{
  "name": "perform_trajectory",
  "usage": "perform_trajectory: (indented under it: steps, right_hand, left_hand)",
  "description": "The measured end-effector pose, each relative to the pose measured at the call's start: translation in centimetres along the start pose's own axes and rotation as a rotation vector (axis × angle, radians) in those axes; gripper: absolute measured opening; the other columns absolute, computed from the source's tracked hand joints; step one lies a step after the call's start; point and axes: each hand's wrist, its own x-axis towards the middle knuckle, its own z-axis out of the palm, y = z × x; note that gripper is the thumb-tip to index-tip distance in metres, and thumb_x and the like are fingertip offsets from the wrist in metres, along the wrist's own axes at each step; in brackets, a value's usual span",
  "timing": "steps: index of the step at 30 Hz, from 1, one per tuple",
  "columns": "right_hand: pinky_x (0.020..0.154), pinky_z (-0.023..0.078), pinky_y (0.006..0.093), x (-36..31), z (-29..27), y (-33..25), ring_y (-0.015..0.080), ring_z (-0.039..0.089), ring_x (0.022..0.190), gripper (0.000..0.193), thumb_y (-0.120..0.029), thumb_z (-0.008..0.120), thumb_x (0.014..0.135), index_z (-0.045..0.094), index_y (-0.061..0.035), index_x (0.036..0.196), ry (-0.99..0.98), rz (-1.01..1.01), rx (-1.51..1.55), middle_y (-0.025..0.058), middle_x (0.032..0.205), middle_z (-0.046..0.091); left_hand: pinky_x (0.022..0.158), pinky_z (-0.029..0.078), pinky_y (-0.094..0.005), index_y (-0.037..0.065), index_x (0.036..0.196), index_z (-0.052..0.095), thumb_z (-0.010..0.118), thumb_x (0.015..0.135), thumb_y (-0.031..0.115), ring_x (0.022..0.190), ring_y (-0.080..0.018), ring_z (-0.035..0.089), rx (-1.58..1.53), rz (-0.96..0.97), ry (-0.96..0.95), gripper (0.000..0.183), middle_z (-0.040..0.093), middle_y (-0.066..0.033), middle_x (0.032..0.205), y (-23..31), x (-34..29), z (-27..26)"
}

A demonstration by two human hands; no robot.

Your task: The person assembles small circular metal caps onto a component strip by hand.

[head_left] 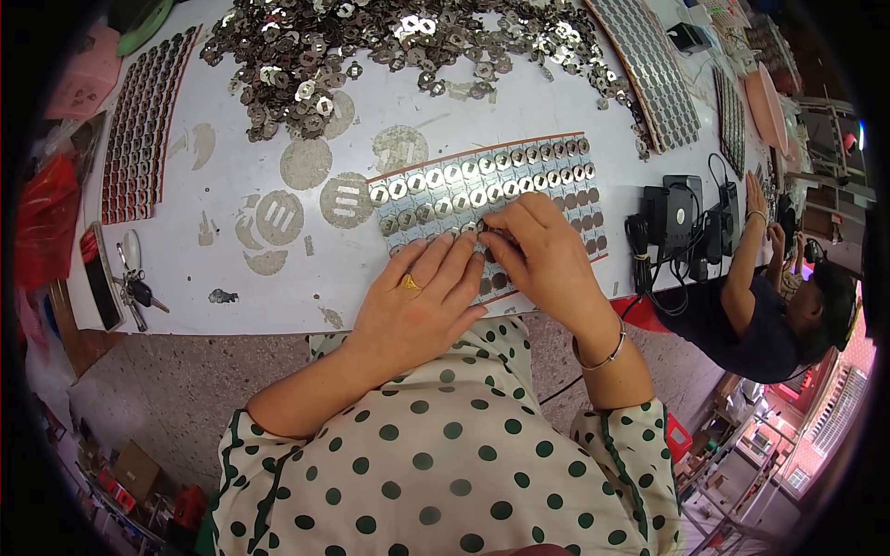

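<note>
Two hands meet on a panel (519,145) of metal pieces (477,196): left (417,292) with fingers extended, right (552,264) with thumb and forefinger nearly together, grip unclear. Farther across the desk (519,104) lies a loose metal heap (371,42).

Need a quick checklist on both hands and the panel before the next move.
1. Left hand on gridded panel: ok, fingers across it.
2. Right hand gripping a piece: cannot tell, fingers hide it.
3. Every dark disc covered: not ok, several bare at right.
4. Loose metal pieces available: ok, large pile beyond panel.
5. Black power adapters off panel: ok, apart at right.
6. Keys off panel: ok, far left.
</note>
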Motion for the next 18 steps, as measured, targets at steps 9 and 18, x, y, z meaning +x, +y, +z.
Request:
perform_trajectory:
  steps: [9, 18]
  right_hand:
    - [0.070, 0.054, 0.0415, 3.0, -2.1, 0.9, 0.0313, 0.065, 0.085, 0.017, -0.010, 0.074, 0.090, 0.068, -0.0039, 0.105, -0.184, 0.111, 0.096, 0.0112, 0.093, 0.065]
    - [0.081, 0.057, 0.0331, 11.4, -0.5, 5.9, 0.0217, 0.067, 0.095, 0.037, 0.005, 0.067, 0.080, 0.070, -0.0048, 0.116, 0.178, -0.408, -0.477, 0.0069, 0.103, 0.072]
  left_hand:
    - [0.109, 0.041, -0.0423, 0.008, 0.120, 0.066, 0.071, 0.088, 0.039, 0.127, -0.0252, 0.052, 0.015, 0.007, 0.056, 0.045, 0.054, -0.0078, 0.149, -0.1, 0.3, 0.2]
    - [0.104, 0.042, -0.0417, 0.007, 0.114, 0.066, 0.073, 0.081, 0.034, 0.122, -0.0254, 0.053, -0.026, 0.014, 0.092, 0.043, 0.055, -0.0073, 0.150, -0.1, 0.7, 0.1]
